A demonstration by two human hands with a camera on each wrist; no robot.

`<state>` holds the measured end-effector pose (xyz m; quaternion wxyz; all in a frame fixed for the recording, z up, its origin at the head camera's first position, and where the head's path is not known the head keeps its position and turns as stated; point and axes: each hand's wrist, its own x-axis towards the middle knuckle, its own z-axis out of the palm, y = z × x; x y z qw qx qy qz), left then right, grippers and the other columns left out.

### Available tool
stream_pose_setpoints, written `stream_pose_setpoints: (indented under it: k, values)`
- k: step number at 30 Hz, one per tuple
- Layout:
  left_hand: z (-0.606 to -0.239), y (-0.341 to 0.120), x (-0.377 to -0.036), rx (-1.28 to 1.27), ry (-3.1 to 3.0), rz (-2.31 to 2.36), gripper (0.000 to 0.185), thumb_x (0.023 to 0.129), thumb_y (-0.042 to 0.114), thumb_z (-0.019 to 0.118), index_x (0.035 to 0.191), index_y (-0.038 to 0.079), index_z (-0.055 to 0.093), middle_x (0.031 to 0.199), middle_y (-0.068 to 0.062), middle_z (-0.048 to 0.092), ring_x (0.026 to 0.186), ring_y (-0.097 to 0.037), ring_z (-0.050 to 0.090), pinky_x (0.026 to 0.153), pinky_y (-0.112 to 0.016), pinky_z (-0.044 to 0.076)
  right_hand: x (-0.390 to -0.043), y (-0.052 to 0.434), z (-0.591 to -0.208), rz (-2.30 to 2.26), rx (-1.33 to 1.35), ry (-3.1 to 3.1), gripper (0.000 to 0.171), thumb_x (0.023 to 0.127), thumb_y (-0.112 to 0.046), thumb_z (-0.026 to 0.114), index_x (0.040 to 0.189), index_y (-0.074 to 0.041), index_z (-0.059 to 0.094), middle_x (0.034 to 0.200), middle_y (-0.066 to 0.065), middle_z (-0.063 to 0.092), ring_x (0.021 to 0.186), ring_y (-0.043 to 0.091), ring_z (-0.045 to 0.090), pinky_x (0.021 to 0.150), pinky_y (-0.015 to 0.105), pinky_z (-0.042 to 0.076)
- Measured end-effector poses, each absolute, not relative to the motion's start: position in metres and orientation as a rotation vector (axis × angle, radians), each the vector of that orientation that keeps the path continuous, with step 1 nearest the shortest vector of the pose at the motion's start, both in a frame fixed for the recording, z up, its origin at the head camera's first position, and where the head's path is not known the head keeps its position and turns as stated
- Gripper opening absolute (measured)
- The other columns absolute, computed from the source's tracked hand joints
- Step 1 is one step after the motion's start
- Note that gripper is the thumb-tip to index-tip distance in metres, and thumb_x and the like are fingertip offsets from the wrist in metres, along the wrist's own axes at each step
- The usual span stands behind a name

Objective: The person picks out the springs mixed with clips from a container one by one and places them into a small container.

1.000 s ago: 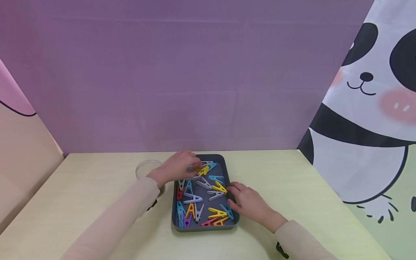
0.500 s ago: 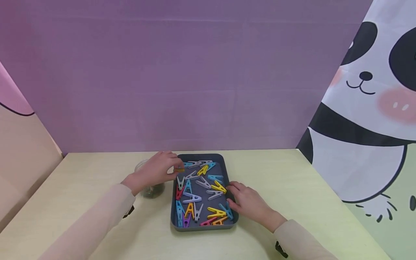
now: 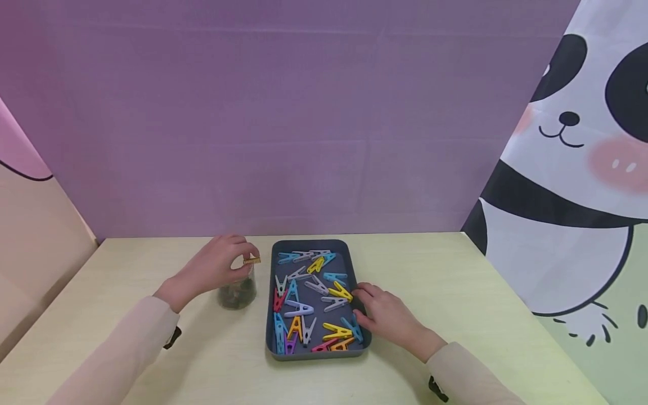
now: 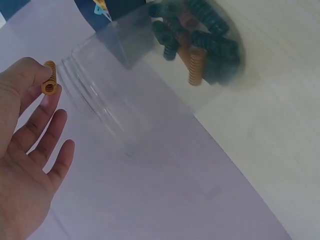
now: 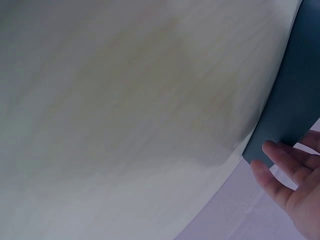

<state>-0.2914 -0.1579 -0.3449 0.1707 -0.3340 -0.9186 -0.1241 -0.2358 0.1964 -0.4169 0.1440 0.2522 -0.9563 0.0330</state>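
My left hand (image 3: 210, 270) pinches a yellow-orange coil spring (image 3: 251, 261) between thumb and fingertips, up at the mouth of a clear jar (image 3: 238, 297). In the left wrist view the spring (image 4: 49, 77) lies right by the jar's threaded rim, the other fingers spread below. Several dark green springs (image 4: 207, 17), a reddish one and an orange spring (image 4: 196, 66) lie at the bottom of the jar. My right hand (image 3: 390, 318) rests its fingertips against the right side of a dark grey tray (image 3: 316, 356). In the right wrist view those fingers (image 5: 282, 160) touch the tray's outer wall.
Several plastic clothes pegs lie spread in the tray, among them a yellow peg (image 3: 338, 331), a lilac peg (image 3: 298, 309) and a red peg (image 3: 279, 300). The pale wooden table (image 3: 455, 292) meets a purple cloth (image 3: 304, 140) behind, with a panda print (image 3: 567, 185) at right.
My left hand has carried the spring left, out from over the tray's far end to the jar's mouth. My right hand has stayed at the tray's side.
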Motion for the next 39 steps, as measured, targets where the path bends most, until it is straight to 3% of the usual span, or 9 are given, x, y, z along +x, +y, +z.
stream_pose_setpoints:
  k: [13, 24, 39]
  values:
    - [-0.358, -0.182, -0.288, -0.828, -2.61, -0.358, 0.019, 0.076, 0.017, 0.071, 0.095, 0.019, 0.067, 0.079, 0.01, 0.06, 0.083, -0.014, 0.049, 0.073, -0.034, 0.042, -0.236, 0.197, -0.418, 0.078, 0.778, -2.714, 0.036, 0.082, -0.027, 0.063, 0.11, -0.003, 0.06, 0.114, 0.013, 0.059, 0.095, 0.025, 0.062, 0.08, 0.037, 0.051]
    - [-0.359, -0.183, -0.291, -0.812, -2.641, -0.423, 0.018, 0.076, 0.016, 0.071, 0.094, 0.017, 0.067, 0.081, 0.009, 0.062, 0.085, -0.015, 0.05, 0.076, -0.036, 0.043, -0.236, 0.198, -0.417, 0.095, 0.811, -2.639, 0.036, 0.079, -0.026, 0.066, 0.106, -0.002, 0.06, 0.109, 0.013, 0.06, 0.09, 0.023, 0.062, 0.077, 0.036, 0.052]
    - [-0.362, -0.182, -0.294, -0.833, -2.659, -0.456, 0.017, 0.079, 0.017, 0.068, 0.095, 0.015, 0.067, 0.081, 0.009, 0.062, 0.087, -0.019, 0.053, 0.078, -0.037, 0.043, -0.234, 0.196, -0.415, 0.08, 0.777, -2.718, 0.038, 0.083, -0.028, 0.063, 0.11, -0.003, 0.059, 0.114, 0.012, 0.059, 0.096, 0.024, 0.061, 0.082, 0.036, 0.051]
